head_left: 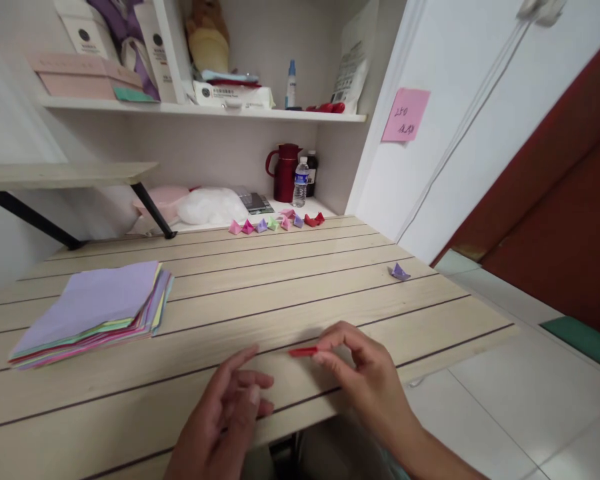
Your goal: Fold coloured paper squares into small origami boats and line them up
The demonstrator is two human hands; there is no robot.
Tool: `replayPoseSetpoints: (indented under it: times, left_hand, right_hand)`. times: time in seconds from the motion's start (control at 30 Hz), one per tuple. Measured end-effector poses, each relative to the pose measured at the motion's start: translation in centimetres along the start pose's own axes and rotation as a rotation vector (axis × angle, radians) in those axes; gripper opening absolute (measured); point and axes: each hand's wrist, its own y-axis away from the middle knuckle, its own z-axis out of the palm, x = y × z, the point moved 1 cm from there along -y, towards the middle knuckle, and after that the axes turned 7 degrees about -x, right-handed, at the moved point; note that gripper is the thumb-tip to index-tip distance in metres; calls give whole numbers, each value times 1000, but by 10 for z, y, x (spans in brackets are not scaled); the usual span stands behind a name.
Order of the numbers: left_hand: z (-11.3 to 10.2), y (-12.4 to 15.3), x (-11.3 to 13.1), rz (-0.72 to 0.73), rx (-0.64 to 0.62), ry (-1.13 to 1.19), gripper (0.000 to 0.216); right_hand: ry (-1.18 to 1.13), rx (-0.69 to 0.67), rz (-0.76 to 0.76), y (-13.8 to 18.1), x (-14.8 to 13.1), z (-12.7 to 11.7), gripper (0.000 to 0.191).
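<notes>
My right hand (365,373) pinches a small folded red paper piece (303,351) between thumb and fingers, just above the wooden table (260,293) near its front edge. My left hand (225,413) hovers beside it to the left, fingers loosely spread, holding nothing. A stack of coloured paper squares (95,313), lilac on top, lies at the left of the table. A row of several small folded paper shapes (275,223) in pink, purple, green and red sits at the table's far edge. One purple folded shape (399,271) lies alone at the right.
Behind the table, a recess holds a dark red jug (283,172), a water bottle (300,182) and white bags. Shelves above carry boxes and packets. A pink sticky note (405,115) hangs on the white panel. Tiled floor lies to the right.
</notes>
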Motion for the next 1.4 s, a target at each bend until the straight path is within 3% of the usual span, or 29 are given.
replayPoseSetpoints:
  times: [0.07, 0.17, 0.3, 0.4, 0.5, 0.7, 0.8, 0.9, 1.0, 1.07, 1.23, 1.4]
  left_hand:
    - [-3, -24, 17, -175, -166, 214, 50]
    - [-5, -68, 38, -353, -412, 504, 51]
    - [-7, -123, 58, -211, -329, 643, 40]
    - [-6, -150, 59, -108, -269, 651, 26]
    - [-6, -163, 51, -77, -225, 639, 19]
    - [-9, -170, 38, -145, -216, 524, 34]
    - [-11, -176, 30, -123, -133, 472, 36]
    - [-10, -180, 22, -47, -36, 430, 32]
    - [-6, -180, 16, 31, 37, 359, 27]
    - [-3, -179, 14, 72, 73, 313, 23]
    - [1, -176, 16, 176, 84, 93, 16]
    - [0, -177, 17, 180, 113, 15, 20]
  right_hand:
    - [4, 24, -33, -24, -4, -5, 12]
    - [228, 48, -390, -61, -11, -9, 8]
    - [603, 31, -889, -109, -12, -2, 19]
    - [729, -5, -1049, -135, -2, 10, 26]
    - [770, -10, -1090, -149, 13, 21, 31]
    - [759, -54, -1010, -154, 36, 21, 30]
    - [732, -110, -946, -154, 42, 19, 24]
    - [606, -157, -765, -154, 49, 21, 25]
    - [326, -170, -458, -156, 54, 20, 35]
    - [159, -197, -303, -156, 55, 16, 27]
    - [12, -325, -190, -154, 55, 9, 18]
    - [-105, -394, -17, -150, 62, 18, 40]
